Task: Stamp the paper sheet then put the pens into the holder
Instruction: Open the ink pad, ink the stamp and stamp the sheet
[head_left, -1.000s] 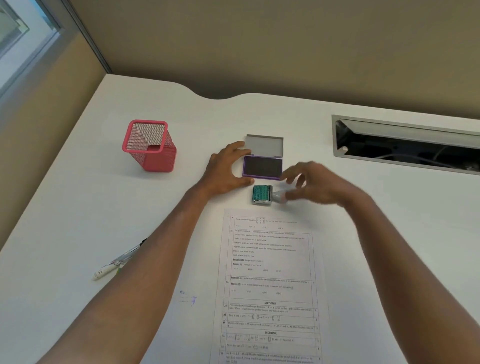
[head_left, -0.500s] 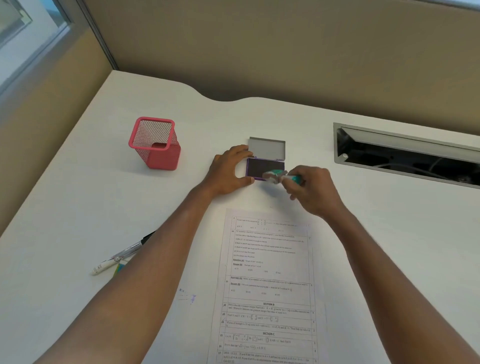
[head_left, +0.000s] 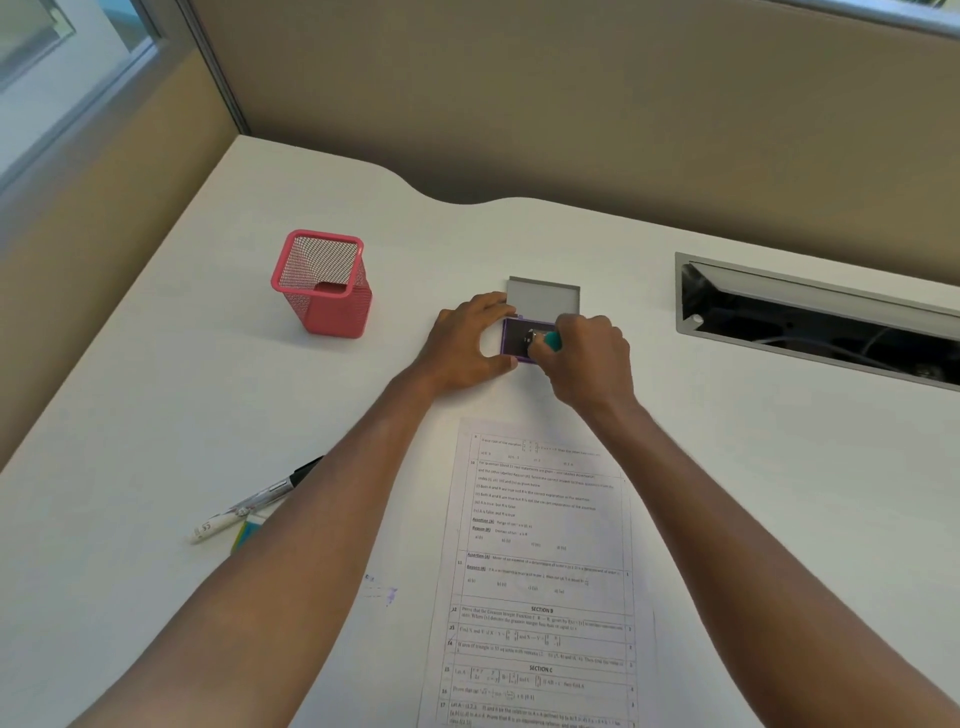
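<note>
Your right hand (head_left: 584, 364) is closed around a teal-handled stamp (head_left: 543, 340), fingers curled tight on it, with its head down on the dark pad of the open ink pad (head_left: 515, 338). The stamp's handle leans back toward your right wrist. Your left hand (head_left: 467, 343) cups the left side of the ink pad's purple case, thumb and fingers spread around its corners and touching it. The grey lid stands open behind the pad, on the far side from you.

Well to the left stands a pink mesh pen holder (head_left: 324, 286), upright; I see no pens inside it. The pens (head_left: 249, 504) lie on the white desk (head_left: 156, 415) to the outside of your left forearm, their long axis slanting from near-left to far-right, black tip farthest from you.

The printed paper sheet (head_left: 540, 571) lies between your forearms, long axis running away from you, its top edge just short of the ink pad. On the far right, a grey-framed cable slot (head_left: 815, 322) is cut into the desk. Open desk surface separates the pens from the holder.
</note>
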